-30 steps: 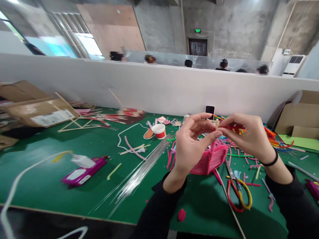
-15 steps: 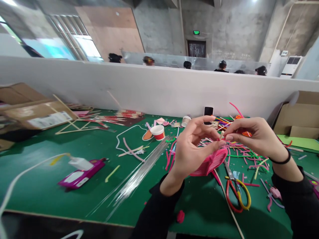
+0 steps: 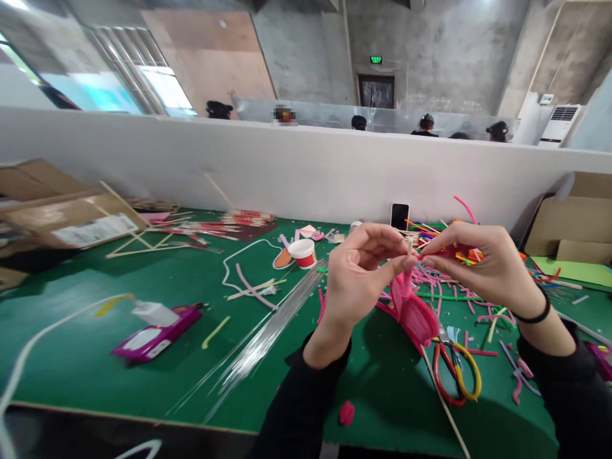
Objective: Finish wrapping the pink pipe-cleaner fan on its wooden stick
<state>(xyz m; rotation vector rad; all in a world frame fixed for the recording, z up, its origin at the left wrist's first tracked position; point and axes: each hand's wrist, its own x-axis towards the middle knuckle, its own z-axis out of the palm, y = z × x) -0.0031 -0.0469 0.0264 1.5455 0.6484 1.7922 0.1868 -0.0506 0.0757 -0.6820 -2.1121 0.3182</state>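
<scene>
Pink fuzzy piece (image 3: 417, 322) hung just under the two hands, above the counter (image 3: 392, 414), its panels slanting down toward the scissors (image 3: 446, 346); whether its lower edge touched the green top I could not tell. Through the head view I saw the left hand (image 3: 356, 280) pinching a pale stick (image 3: 410, 246) at the top of the piece between thumb and fingers. The right hand (image 3: 482, 268) had thumb and forefinger pressed together beside it, seemingly on a pink strand (image 3: 465, 208) whose end rose behind the knuckles. Done well, I judged, this close work called for a firm left pinch just below the stick's tip, the strand drawn snug and laid evenly, and no twisting of the panels beneath. Both wrists seemed raised off the counter, forearms reaching in from either side, fingers curled and the fingertips nearly meeting.
</scene>
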